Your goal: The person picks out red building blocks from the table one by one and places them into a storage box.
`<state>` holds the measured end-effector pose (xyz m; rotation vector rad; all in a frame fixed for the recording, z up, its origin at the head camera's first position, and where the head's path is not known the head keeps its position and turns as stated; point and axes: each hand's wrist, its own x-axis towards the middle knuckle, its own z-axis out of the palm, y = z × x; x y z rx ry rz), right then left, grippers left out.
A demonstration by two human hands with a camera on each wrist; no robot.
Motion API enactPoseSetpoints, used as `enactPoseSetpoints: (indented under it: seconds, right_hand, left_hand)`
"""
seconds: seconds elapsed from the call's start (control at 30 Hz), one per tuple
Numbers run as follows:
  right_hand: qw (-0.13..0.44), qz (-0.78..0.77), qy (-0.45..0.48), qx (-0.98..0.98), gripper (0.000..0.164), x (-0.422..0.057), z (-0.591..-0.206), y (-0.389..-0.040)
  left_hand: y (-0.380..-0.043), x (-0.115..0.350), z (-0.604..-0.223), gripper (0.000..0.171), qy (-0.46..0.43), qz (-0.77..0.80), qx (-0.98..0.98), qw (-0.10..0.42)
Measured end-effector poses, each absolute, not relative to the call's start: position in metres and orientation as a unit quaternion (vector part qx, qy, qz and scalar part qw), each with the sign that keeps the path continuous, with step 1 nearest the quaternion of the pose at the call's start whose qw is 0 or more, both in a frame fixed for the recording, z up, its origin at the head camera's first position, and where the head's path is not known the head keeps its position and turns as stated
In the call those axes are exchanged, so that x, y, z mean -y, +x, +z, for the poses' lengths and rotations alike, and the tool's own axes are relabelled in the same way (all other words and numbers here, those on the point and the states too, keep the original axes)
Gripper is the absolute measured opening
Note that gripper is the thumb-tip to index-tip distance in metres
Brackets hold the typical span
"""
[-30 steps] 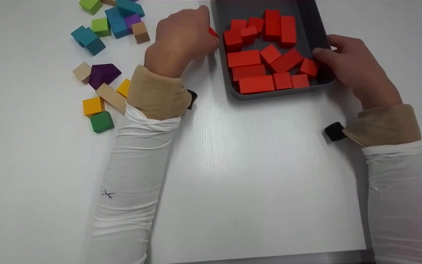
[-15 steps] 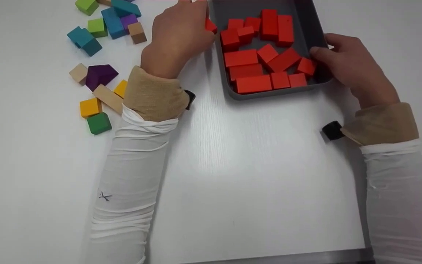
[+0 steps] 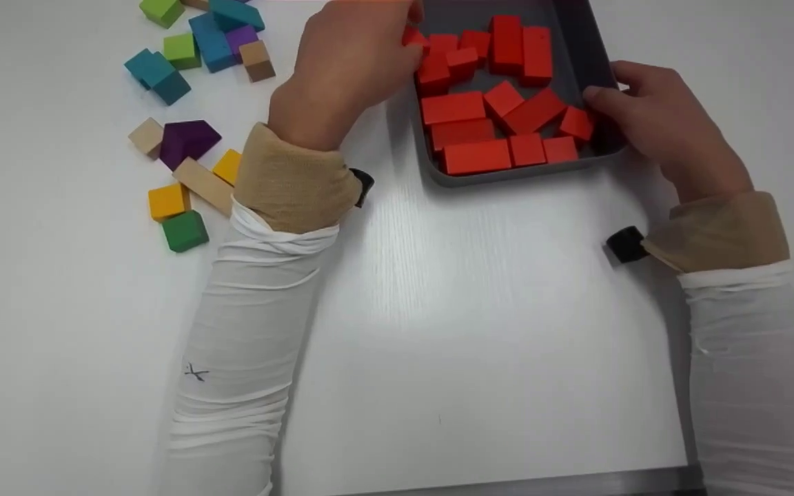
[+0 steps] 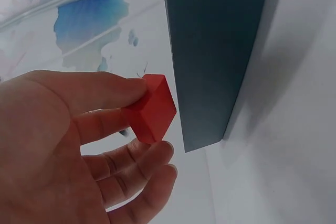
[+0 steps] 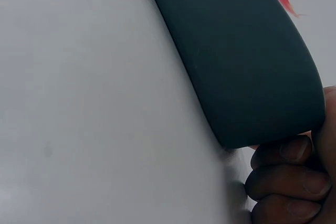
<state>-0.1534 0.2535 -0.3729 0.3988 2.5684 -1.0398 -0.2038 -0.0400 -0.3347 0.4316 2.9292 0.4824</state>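
Observation:
My left hand [image 3: 355, 65] pinches a red block [image 4: 152, 108] between thumb and index finger, beside the left wall of a dark grey tray [image 3: 438, 180]. In the head view this block overlaps the tray's left rim, much of it hidden by the hand. The left wrist view shows the other fingers curled loosely below it, with the tray's outer wall [image 4: 210, 66] close by. My right hand [image 3: 666, 124] grips the tray's right wall, thumb over the rim and fingers outside. Several red blocks [image 3: 476, 157] of cube and bar shape lie in the tray.
On the white table left of my left arm lie loose blocks: teal [image 3: 212, 43], light green [image 3: 182, 51], dark purple [image 3: 190, 141], yellow [image 3: 168, 201], green [image 3: 185, 231] and plain wood [image 3: 204, 184]. The table's front edge [image 3: 521, 482] runs along the bottom of the head view.
My left hand, pinching the red block, first shifts slightly up, then right, so the block now overlaps the tray's left rim. My right hand keeps its grip on the tray.

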Motion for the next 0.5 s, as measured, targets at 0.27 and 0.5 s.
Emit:
enactPoseSetpoints:
  seconds: [0.27,0.5]
  right_hand:
    - [0.173,-0.374,0.143,-0.900,0.056,-0.252,-0.372,-0.153]
    - [0.173,-0.367,0.143,-0.903,0.055,-0.250,-0.371,-0.152]
  left_hand:
    - [-0.198,0.029,-0.334,0.043,0.198,0.141,-0.965,0.098]
    - [-0.192,0.018,-0.334,0.045,0.251,0.113,-0.951,0.138]
